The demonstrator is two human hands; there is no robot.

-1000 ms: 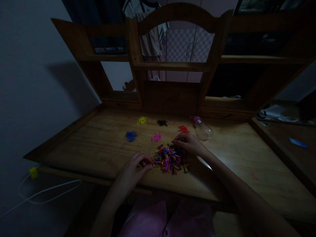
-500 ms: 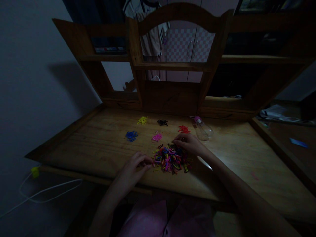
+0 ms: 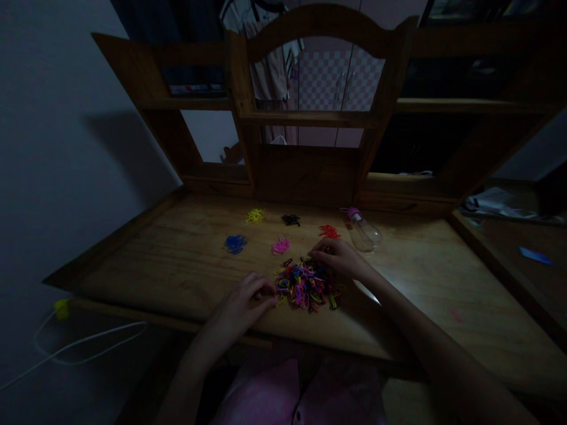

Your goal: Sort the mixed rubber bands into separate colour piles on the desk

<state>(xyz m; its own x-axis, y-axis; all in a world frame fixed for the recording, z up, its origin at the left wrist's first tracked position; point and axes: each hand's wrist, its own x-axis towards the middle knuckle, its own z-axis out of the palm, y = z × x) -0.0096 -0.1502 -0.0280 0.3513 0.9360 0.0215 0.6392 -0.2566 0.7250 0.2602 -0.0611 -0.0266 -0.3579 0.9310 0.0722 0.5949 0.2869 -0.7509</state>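
A heap of mixed coloured paper clips (image 3: 305,286) lies on the wooden desk (image 3: 177,265) before me. At its left edge is my left hand (image 3: 243,301), thumb and bent forefinger a little apart, tips by the outermost clips, with nothing plainly held. My right hand (image 3: 339,258) reaches over the heap's upper right side. Its fingers are curled together; what they hold, if anything, is hidden. Beyond the heap are small sorted piles: blue clips (image 3: 234,243), yellow clips (image 3: 255,216), black clips (image 3: 291,220), pink clips (image 3: 280,245) and red clips (image 3: 329,232).
A clear bulb-shaped bottle (image 3: 367,234) with a pink cap lies right of the red clips. A wooden shelf unit (image 3: 305,171) rises along the desk's back. A white cable (image 3: 88,339) with a yellow end hangs at the lower left.
The thumb and forefinger of my left hand have parted slightly at the heap's left edge. My right hand stays almost in place, and the piles look the same.
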